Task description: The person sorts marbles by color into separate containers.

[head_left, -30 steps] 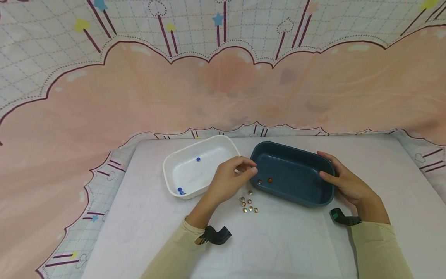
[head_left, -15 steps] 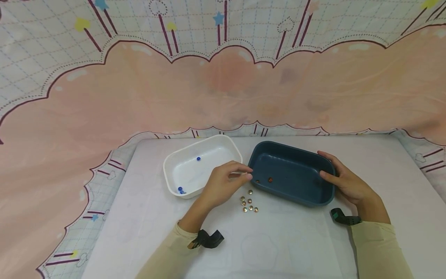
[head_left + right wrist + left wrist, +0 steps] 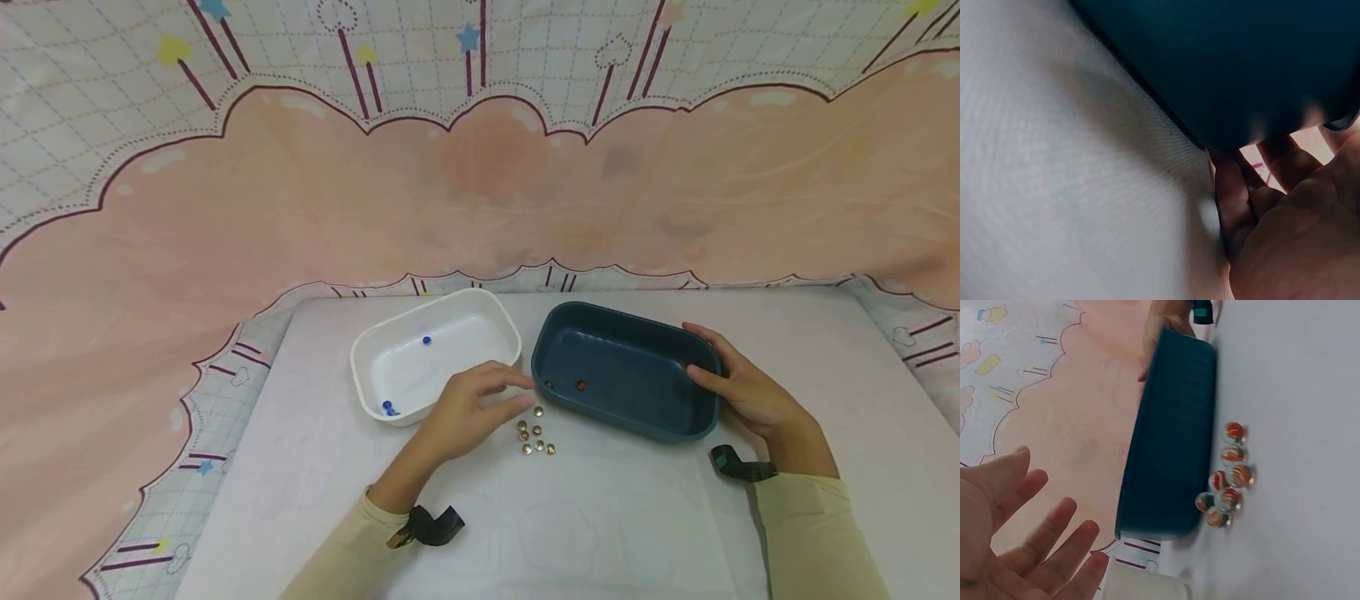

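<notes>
My left hand (image 3: pixel 468 408) hovers with relaxed, parted fingers over the near right corner of the white tray (image 3: pixel 360 367), holding nothing. Just past its fingertips, several clear glass marbles (image 3: pixel 1227 499) with orange swirls lie bunched on the table beside the dark blue tray (image 3: pixel 637 367). Two more orange marbles (image 3: pixel 581 386) are inside that tray, towards its left end. My right hand (image 3: pixel 746 387) grips the blue tray's right end, thumb over the rim and fingers against the outer wall. Several small blue marbles (image 3: pixel 387 406) sit in the white tray.
Both trays stand side by side on a white-covered table (image 3: pixel 600 525), a narrow gap between them. A patterned curtain (image 3: pixel 480 192) hangs behind the table's far edge. Each wrist carries a black camera mount (image 3: pixel 435 527).
My left hand has drawn back left and towards me from the blue tray's left rim, its fingers spreading apart. That tray's left end has shifted slightly left. My right hand keeps its grip.
</notes>
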`<state>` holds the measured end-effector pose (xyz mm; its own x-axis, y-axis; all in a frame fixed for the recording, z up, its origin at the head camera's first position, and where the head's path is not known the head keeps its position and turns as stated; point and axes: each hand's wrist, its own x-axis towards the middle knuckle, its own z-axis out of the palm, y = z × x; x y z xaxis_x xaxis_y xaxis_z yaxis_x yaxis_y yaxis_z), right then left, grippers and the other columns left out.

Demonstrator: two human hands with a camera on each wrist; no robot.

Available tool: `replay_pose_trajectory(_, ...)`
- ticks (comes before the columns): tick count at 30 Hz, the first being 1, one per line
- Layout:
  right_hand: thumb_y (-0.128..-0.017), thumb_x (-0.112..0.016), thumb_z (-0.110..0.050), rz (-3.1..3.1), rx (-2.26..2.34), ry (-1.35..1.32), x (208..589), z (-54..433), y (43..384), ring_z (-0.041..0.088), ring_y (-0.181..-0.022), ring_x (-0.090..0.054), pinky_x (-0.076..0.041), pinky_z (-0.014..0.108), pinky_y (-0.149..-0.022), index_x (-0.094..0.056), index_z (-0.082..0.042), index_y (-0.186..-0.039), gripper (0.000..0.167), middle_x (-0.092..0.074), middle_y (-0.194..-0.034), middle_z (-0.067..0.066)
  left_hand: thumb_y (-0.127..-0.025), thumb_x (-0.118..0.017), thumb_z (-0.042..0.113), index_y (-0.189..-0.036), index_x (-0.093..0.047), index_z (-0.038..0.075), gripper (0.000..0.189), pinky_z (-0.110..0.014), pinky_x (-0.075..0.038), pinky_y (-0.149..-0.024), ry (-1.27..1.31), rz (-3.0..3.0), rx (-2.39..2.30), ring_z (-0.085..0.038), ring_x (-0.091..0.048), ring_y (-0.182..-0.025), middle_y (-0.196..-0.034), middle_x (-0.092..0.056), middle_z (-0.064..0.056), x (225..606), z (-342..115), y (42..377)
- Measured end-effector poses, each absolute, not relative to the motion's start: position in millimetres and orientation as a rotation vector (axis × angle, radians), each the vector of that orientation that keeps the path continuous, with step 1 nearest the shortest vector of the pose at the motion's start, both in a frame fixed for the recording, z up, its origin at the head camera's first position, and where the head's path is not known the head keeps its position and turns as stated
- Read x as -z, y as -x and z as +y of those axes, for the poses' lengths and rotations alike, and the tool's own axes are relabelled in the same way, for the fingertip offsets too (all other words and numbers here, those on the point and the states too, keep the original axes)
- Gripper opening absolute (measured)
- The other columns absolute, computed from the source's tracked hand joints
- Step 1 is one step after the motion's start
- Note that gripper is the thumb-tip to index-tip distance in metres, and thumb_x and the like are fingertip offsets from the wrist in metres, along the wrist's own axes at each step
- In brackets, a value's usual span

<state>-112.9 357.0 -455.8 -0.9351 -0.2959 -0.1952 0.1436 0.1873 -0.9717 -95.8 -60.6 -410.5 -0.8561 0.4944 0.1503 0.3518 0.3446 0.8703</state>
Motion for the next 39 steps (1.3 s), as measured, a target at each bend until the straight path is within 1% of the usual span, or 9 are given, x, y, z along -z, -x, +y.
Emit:
replay_pose_trajectory(3, -0.105, -0.055, -0.011, 2.128, 1.804, 0.146, 455, 357, 113, 0.046, -0.154, 0.011, 0.003, 0.076, -0.116, -0.015, -0.03, -0.164, 0.073, 0.013, -0.171, 0.016, -0.095, -0.074, 0.025, -0.116, -0.075, 0.015, 0.024, -0.038, -0.051, -0.108, -0.765, 2.458, -1.513, -0.009, -0.064, -0.119, -0.117, -0.071, 0.009, 413, -64, 95)
replay_pose_trajectory(9, -0.106, -0.054, -0.012, 2.125, 1.793, 0.135, 455, 357, 113, 0.047, -0.153, 0.009, 0.0, 0.077, -0.116, -0.014, -0.031, -0.164, 0.074, 0.013, -0.17, 0.017, -0.095, -0.073, 0.029, -0.119, -0.074, 0.016, 0.027, -0.04, -0.051, -0.108, -0.781, 2.475, -1.44, -0.01, -0.063, -0.123, -0.121, -0.071, 0.009, 421, -69, 93)
replay_pose_trajectory(16, -0.105, -0.055, -0.012, 2.126, 1.795, 0.128, 456, 358, 113, 0.047, -0.153, 0.008, -0.001, 0.077, -0.116, -0.014, -0.031, -0.164, 0.074, 0.012, -0.171, 0.017, -0.096, -0.072, 0.029, -0.118, -0.075, 0.019, 0.024, -0.041, -0.049, -0.11, -0.807, 2.494, -1.342, -0.013, -0.06, -0.128, -0.13, -0.07, -0.002, 430, -71, 91)
replay_pose_trajectory(20, -0.106, -0.055, -0.012, 2.125, 1.795, 0.141, 456, 358, 114, 0.047, -0.154, 0.012, 0.001, 0.077, -0.116, -0.013, -0.03, -0.164, 0.074, 0.014, -0.17, 0.016, -0.096, -0.072, 0.028, -0.116, -0.076, 0.021, 0.022, -0.044, -0.047, -0.112, -0.804, 2.515, -1.297, -0.015, -0.059, -0.13, -0.131, -0.07, -0.002, 435, -71, 90)
replay_pose_trajectory(23, -0.106, -0.055, -0.013, 2.128, 1.787, 0.146, 457, 358, 114, 0.047, -0.154, 0.015, 0.004, 0.077, -0.115, -0.012, -0.03, -0.165, 0.075, 0.016, -0.17, 0.016, -0.095, -0.073, 0.027, -0.114, -0.076, 0.021, 0.02, -0.045, -0.046, -0.112, -0.805, 2.526, -1.278, -0.015, -0.059, -0.13, -0.131, -0.07, -0.002, 439, -70, 90)
replay_pose_trajectory(28, -0.105, -0.056, -0.013, 2.135, 1.78, 0.14, 457, 357, 115, 0.047, -0.154, 0.014, 0.003, 0.077, -0.116, -0.012, -0.03, -0.165, 0.075, 0.016, -0.17, 0.015, -0.094, -0.075, 0.023, -0.113, -0.077, 0.017, 0.021, -0.046, -0.047, -0.11, -0.813, 2.525, -1.266, -0.017, -0.061, -0.127, -0.129, -0.071, -0.005, 446, -69, 91)
replay_pose_trajectory(32, -0.105, -0.056, -0.013, 2.137, 1.78, 0.138, 456, 357, 115, 0.047, -0.154, 0.013, 0.002, 0.077, -0.115, -0.013, -0.03, -0.164, 0.075, 0.015, -0.171, 0.016, -0.093, -0.075, 0.023, -0.114, -0.077, 0.017, 0.022, -0.045, -0.047, -0.11, -0.804, 2.526, -1.239, -0.017, -0.062, -0.127, -0.129, -0.071, -0.006, 450, -69, 92)
replay_pose_trajectory(35, -0.105, -0.057, -0.014, 2.139, 1.779, 0.14, 456, 357, 115, 0.048, -0.154, 0.011, 0.001, 0.078, -0.115, -0.013, -0.03, -0.164, 0.076, 0.014, -0.171, 0.016, -0.093, -0.075, 0.023, -0.115, -0.077, 0.017, 0.023, -0.043, -0.048, -0.11, -0.8, 2.529, -1.217, -0.017, -0.062, -0.126, -0.128, -0.071, -0.005, 453, -69, 93)
replay_pose_trajectory(39, -0.105, -0.056, -0.014, 2.141, 1.774, 0.135, 457, 357, 115, 0.048, -0.154, 0.009, -0.001, 0.077, -0.116, -0.013, -0.03, -0.164, 0.075, 0.012, -0.171, 0.016, -0.093, -0.075, 0.024, -0.115, -0.077, 0.017, 0.023, -0.041, -0.049, -0.108, -0.787, 2.543, -1.189, -0.015, -0.063, -0.123, -0.124, -0.072, -0.001, 455, -70, 94)
